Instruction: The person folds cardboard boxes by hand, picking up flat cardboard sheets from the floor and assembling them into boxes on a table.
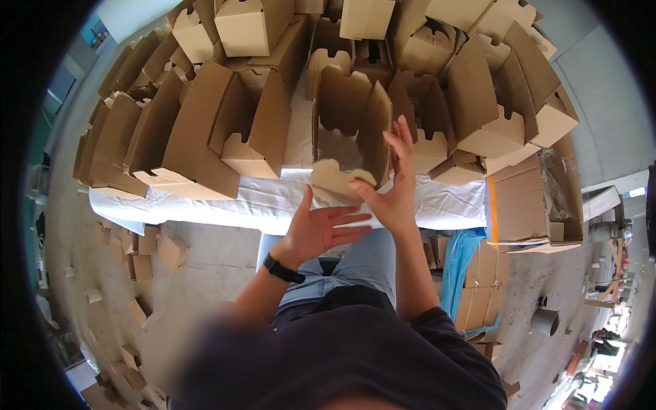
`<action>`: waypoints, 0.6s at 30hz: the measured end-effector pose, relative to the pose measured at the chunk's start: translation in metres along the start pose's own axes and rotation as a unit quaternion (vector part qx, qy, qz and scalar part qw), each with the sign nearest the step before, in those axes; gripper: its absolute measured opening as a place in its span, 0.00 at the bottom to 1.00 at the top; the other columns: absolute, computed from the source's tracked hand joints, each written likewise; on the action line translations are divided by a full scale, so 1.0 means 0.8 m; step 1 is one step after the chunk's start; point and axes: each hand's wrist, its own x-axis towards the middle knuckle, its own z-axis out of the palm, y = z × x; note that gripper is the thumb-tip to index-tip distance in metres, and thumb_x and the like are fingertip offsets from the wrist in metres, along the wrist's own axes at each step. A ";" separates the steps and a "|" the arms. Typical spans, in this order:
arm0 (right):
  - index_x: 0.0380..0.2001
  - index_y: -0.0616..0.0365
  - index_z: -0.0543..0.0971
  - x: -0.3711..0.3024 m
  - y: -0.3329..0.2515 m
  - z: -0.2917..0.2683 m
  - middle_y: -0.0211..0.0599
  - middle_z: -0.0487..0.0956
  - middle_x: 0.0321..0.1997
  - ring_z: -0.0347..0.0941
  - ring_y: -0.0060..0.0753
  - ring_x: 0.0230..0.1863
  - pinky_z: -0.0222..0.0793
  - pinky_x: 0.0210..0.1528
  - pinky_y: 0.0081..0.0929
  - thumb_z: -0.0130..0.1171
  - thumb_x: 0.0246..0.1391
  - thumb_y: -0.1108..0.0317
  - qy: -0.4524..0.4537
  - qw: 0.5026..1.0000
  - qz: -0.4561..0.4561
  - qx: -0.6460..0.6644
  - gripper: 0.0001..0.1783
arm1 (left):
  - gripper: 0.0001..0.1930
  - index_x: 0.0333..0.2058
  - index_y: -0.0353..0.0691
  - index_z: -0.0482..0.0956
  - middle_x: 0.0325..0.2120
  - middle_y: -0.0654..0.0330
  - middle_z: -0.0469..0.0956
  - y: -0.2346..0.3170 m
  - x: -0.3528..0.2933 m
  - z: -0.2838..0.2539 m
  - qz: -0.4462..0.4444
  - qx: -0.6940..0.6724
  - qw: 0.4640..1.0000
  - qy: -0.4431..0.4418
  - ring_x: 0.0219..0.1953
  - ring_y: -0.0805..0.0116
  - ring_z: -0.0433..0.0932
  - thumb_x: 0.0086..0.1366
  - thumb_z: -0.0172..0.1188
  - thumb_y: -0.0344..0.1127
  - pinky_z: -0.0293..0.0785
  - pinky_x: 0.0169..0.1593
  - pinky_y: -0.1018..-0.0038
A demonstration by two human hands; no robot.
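An open brown cardboard box (376,126) stands in front of me at the table's near edge, with a notched front flap (335,179) tilted toward me. Something pale and see-through (339,147) lies inside it; its kind is not clear. My right hand (396,195) is at the box's near right corner, thumb tip against the flap and fingers stretched up along the right side wall. Below the flap, my left hand (318,232) is held palm up with fingers spread and nothing in it. A black watch (282,270) is on my left wrist.
Several open cardboard boxes (256,133) crowd the white-covered table (205,208), some stacked at the back. A larger carton (523,201) with plastic film stands at the right end. Flattened cardboard and blue plastic (459,270) are below. Small boxes (172,254) lie on the floor to the left.
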 end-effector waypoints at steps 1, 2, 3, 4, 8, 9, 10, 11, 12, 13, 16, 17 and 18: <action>0.63 0.53 0.63 0.001 0.006 -0.002 0.48 0.49 0.75 0.52 0.46 0.73 0.53 0.70 0.40 0.77 0.39 0.64 0.001 1.000 0.002 0.011 0.48 | 0.43 0.56 0.25 0.68 0.52 0.41 0.74 -0.004 -0.004 0.007 -0.010 0.077 0.994 0.082 0.52 0.47 0.77 0.69 0.36 0.67 0.74 0.56 0.59; 0.63 0.53 0.62 0.002 0.009 -0.004 0.47 0.48 0.75 0.52 0.45 0.73 0.54 0.70 0.39 0.76 0.39 0.64 0.002 1.000 0.004 0.022 0.48 | 0.40 0.53 0.26 0.70 0.48 0.43 0.76 -0.007 -0.010 0.005 0.008 0.178 0.979 0.100 0.48 0.50 0.78 0.70 0.38 0.64 0.75 0.53 0.61; 0.63 0.53 0.61 0.002 0.011 -0.007 0.46 0.48 0.75 0.54 0.43 0.72 0.56 0.69 0.38 0.77 0.39 0.63 -0.011 1.000 0.010 0.009 0.49 | 0.36 0.51 0.26 0.73 0.44 0.45 0.79 -0.009 -0.018 0.002 0.026 0.278 0.953 0.117 0.45 0.53 0.80 0.71 0.39 0.62 0.77 0.50 0.64; 0.63 0.53 0.61 0.003 0.010 -0.006 0.46 0.48 0.75 0.54 0.43 0.72 0.56 0.69 0.38 0.77 0.39 0.63 -0.010 0.999 0.020 0.033 0.49 | 0.34 0.48 0.27 0.75 0.40 0.46 0.81 -0.010 -0.024 -0.001 0.044 0.375 0.917 0.132 0.41 0.56 0.82 0.72 0.41 0.59 0.78 0.47 0.66; 0.63 0.52 0.61 0.004 0.006 -0.005 0.47 0.47 0.75 0.55 0.43 0.71 0.55 0.70 0.37 0.78 0.39 0.60 -0.010 0.995 0.042 0.084 0.50 | 0.13 0.44 0.32 0.77 0.32 0.58 0.79 0.006 -0.034 0.009 0.333 0.396 0.844 0.144 0.34 0.70 0.79 0.71 0.54 0.38 0.75 0.41 0.75; 0.63 0.52 0.61 0.006 0.006 -0.005 0.47 0.47 0.75 0.55 0.43 0.71 0.55 0.70 0.37 0.78 0.39 0.60 -0.009 0.995 0.041 0.087 0.50 | 0.12 0.46 0.32 0.75 0.34 0.59 0.78 0.011 -0.029 0.027 0.401 0.416 0.803 0.150 0.36 0.71 0.77 0.69 0.55 0.34 0.74 0.44 0.75; 0.63 0.52 0.61 0.006 0.007 -0.004 0.48 0.47 0.75 0.55 0.44 0.71 0.56 0.69 0.39 0.79 0.37 0.61 -0.010 0.995 0.039 0.092 0.51 | 0.12 0.48 0.32 0.74 0.36 0.61 0.76 0.016 -0.022 0.042 0.466 0.433 0.756 0.155 0.39 0.72 0.76 0.68 0.57 0.29 0.72 0.48 0.75; 0.63 0.53 0.62 0.005 0.008 -0.004 0.49 0.47 0.75 0.54 0.46 0.72 0.56 0.69 0.42 0.79 0.36 0.62 -0.011 0.994 0.036 0.098 0.51 | 0.20 0.52 0.34 0.71 0.49 0.55 0.73 0.025 -0.016 0.043 0.493 0.464 0.719 0.154 0.52 0.65 0.72 0.62 0.63 0.28 0.67 0.58 0.69; 0.62 0.53 0.62 0.004 0.010 -0.004 0.50 0.47 0.75 0.54 0.48 0.72 0.57 0.69 0.44 0.80 0.34 0.63 -0.012 0.994 0.033 0.102 0.52 | 0.23 0.53 0.34 0.70 0.53 0.53 0.70 0.034 -0.009 0.052 0.516 0.522 0.662 0.154 0.56 0.62 0.69 0.60 0.65 0.29 0.65 0.60 0.66; 0.63 0.53 0.62 0.004 0.011 -0.005 0.50 0.47 0.75 0.54 0.48 0.72 0.57 0.69 0.44 0.79 0.36 0.62 -0.015 0.994 0.030 0.103 0.50 | 0.25 0.53 0.34 0.70 0.56 0.51 0.68 0.042 -0.002 0.067 0.534 0.577 0.599 0.155 0.59 0.58 0.67 0.58 0.67 0.30 0.63 0.62 0.64; 0.63 0.53 0.62 0.002 0.005 -0.011 0.51 0.47 0.75 0.53 0.50 0.72 0.56 0.69 0.44 0.75 0.43 0.59 -0.024 0.995 0.014 0.094 0.46 | 0.29 0.51 0.36 0.71 0.62 0.48 0.62 0.057 0.010 0.095 0.512 0.689 0.497 0.128 0.65 0.49 0.60 0.51 0.73 0.34 0.59 0.64 0.58; 0.63 0.53 0.62 0.004 0.000 -0.013 0.51 0.47 0.75 0.53 0.50 0.72 0.56 0.69 0.44 0.73 0.46 0.59 -0.027 0.996 0.006 0.086 0.44 | 0.29 0.49 0.37 0.72 0.63 0.48 0.60 0.060 0.012 0.099 0.490 0.720 0.477 0.118 0.67 0.46 0.58 0.49 0.74 0.35 0.59 0.65 0.57; 0.63 0.54 0.62 0.004 -0.004 -0.014 0.51 0.47 0.75 0.52 0.51 0.72 0.56 0.68 0.44 0.71 0.49 0.58 -0.030 0.996 -0.003 0.078 0.42 | 0.28 0.47 0.38 0.73 0.63 0.48 0.61 0.061 0.014 0.098 0.483 0.744 0.448 0.113 0.66 0.45 0.58 0.49 0.74 0.36 0.60 0.64 0.56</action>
